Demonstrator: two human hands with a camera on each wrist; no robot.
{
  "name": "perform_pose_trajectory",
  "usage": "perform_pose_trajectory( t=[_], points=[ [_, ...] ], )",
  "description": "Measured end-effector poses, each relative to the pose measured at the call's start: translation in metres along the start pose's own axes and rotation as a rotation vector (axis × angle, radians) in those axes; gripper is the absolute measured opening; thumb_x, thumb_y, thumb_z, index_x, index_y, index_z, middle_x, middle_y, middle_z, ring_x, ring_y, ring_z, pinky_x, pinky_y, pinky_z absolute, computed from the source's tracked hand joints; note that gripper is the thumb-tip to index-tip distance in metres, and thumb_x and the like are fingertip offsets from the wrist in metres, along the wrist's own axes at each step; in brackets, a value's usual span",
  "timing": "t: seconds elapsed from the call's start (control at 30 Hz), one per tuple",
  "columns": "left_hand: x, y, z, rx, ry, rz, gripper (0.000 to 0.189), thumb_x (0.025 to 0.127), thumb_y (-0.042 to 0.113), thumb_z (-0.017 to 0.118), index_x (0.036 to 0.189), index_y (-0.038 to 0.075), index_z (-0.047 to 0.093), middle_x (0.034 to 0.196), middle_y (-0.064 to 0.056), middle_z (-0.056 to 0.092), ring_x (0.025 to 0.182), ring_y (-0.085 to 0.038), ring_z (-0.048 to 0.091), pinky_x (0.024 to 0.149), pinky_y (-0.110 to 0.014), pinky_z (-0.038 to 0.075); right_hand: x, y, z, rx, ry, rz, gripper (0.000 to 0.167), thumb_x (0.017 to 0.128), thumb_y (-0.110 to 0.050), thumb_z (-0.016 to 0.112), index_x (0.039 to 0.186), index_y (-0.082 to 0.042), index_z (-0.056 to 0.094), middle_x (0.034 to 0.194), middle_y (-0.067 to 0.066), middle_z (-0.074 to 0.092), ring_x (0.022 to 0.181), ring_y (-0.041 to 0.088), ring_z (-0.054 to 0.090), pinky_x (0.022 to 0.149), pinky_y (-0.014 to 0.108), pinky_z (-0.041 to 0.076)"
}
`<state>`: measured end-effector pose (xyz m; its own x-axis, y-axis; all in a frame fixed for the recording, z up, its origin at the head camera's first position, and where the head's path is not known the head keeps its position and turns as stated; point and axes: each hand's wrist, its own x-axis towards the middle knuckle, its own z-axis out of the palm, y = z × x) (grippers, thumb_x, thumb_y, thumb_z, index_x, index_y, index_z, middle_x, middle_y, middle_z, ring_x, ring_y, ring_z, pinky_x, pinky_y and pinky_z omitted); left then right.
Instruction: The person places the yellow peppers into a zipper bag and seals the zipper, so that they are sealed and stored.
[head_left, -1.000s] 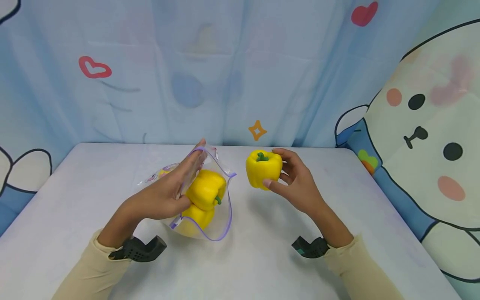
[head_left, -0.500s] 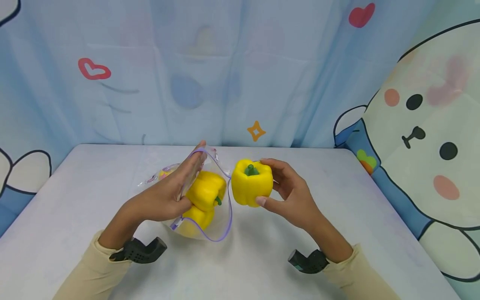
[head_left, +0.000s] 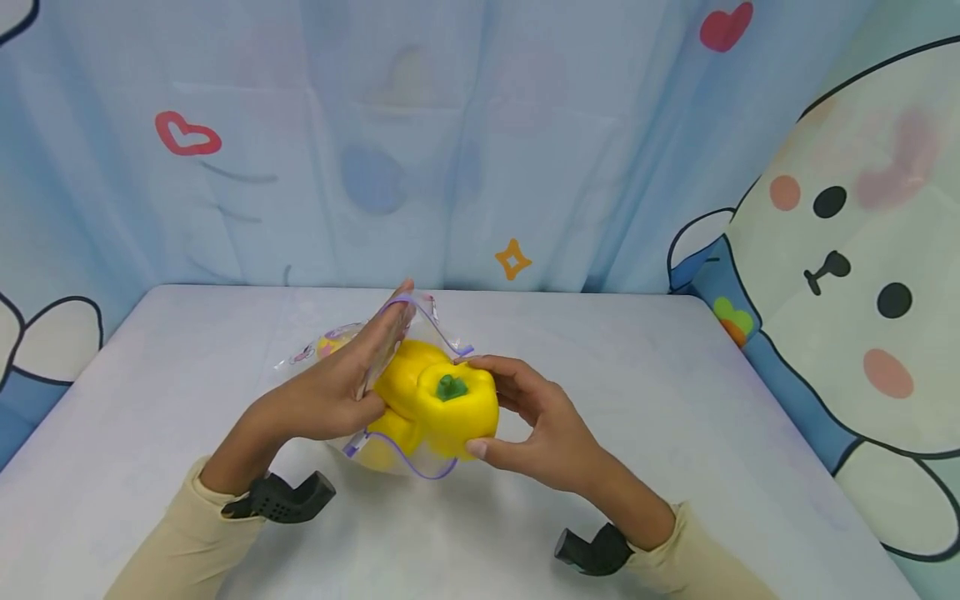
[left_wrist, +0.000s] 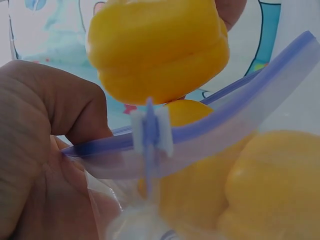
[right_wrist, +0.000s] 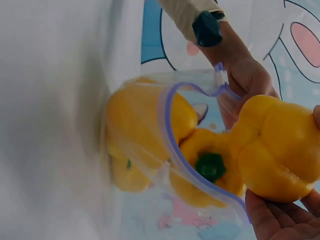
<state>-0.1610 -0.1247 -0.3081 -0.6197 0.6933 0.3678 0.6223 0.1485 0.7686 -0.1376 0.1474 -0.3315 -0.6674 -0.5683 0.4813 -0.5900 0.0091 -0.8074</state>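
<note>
My left hand (head_left: 330,392) grips the rim of a clear zip bag (right_wrist: 167,120) with a purple seal, its thumb hooked inside the mouth. The bag lies on the table with its mouth spread toward the right. Several yellow bell peppers lie inside; one pepper (right_wrist: 200,192) near the mouth shows a green stem. My right hand (head_left: 540,425) holds another yellow bell pepper (head_left: 457,417) between thumb and fingers, right at the opening. In the left wrist view this held pepper (left_wrist: 160,50) is above the seal and its white slider (left_wrist: 152,132).
A white table (head_left: 675,400) lies under the hands and bag. Behind it hangs a pale blue curtain (head_left: 300,200) with cartoon prints, and a large printed animal face (head_left: 862,275) is at the right. Dark camera mounts (head_left: 281,497) sit on both wrists.
My right hand has carried its yellow bell pepper left and nearer to me, from beside the bag to its mouth. The left hand and the bag stay almost in place.
</note>
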Motion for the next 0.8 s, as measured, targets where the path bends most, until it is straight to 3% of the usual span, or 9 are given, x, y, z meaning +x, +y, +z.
perform_pose_trajectory(
  t=[0.2, 0.37, 0.63, 0.8],
  points=[
    [-0.001, -0.001, 0.0, -0.003, 0.005, 0.03, 0.103, 0.076, -0.024, 0.044, 0.155, 0.01, -0.013, 0.161, 0.005, -0.017, 0.147, -0.019, 0.0, 0.114, -0.029, 0.014, 0.002, 0.007, 0.01, 0.046, -0.014, -0.026, 0.07, 0.079, 0.003, 0.075, 0.141, -0.006, 0.043, 0.141, 0.009, 0.048, 0.122, 0.029, 0.052, 0.101, 0.041, 0.043],
    [0.0, -0.001, 0.002, 0.016, -0.013, 0.014, 0.104, 0.072, -0.023, 0.041, 0.155, 0.009, -0.011, 0.16, 0.005, -0.017, 0.147, -0.02, 0.0, 0.114, -0.029, 0.012, 0.004, 0.013, 0.016, 0.04, -0.021, -0.037, 0.071, 0.081, 0.003, 0.073, 0.144, -0.006, 0.04, 0.144, 0.009, 0.045, 0.127, 0.029, 0.049, 0.103, 0.04, 0.04],
    [0.0, 0.002, 0.005, 0.115, -0.03, 0.008, 0.097, 0.07, -0.016, 0.041, 0.154, 0.0, -0.005, 0.161, 0.001, -0.018, 0.147, -0.017, -0.008, 0.115, -0.031, 0.005, 0.007, 0.023, 0.022, -0.048, 0.008, -0.048, 0.076, 0.082, 0.004, 0.072, 0.148, -0.005, 0.036, 0.15, 0.009, 0.039, 0.134, 0.026, 0.042, 0.105, 0.038, 0.037],
    [0.0, 0.002, 0.006, 0.087, -0.043, 0.034, 0.1, 0.068, -0.018, 0.042, 0.153, 0.0, -0.007, 0.16, 0.002, -0.019, 0.147, -0.018, -0.01, 0.115, -0.03, 0.006, 0.01, 0.029, 0.025, -0.109, 0.049, -0.076, 0.077, 0.081, 0.004, 0.073, 0.149, -0.001, 0.035, 0.151, 0.012, 0.036, 0.135, 0.026, 0.039, 0.106, 0.039, 0.036]
  ],
)
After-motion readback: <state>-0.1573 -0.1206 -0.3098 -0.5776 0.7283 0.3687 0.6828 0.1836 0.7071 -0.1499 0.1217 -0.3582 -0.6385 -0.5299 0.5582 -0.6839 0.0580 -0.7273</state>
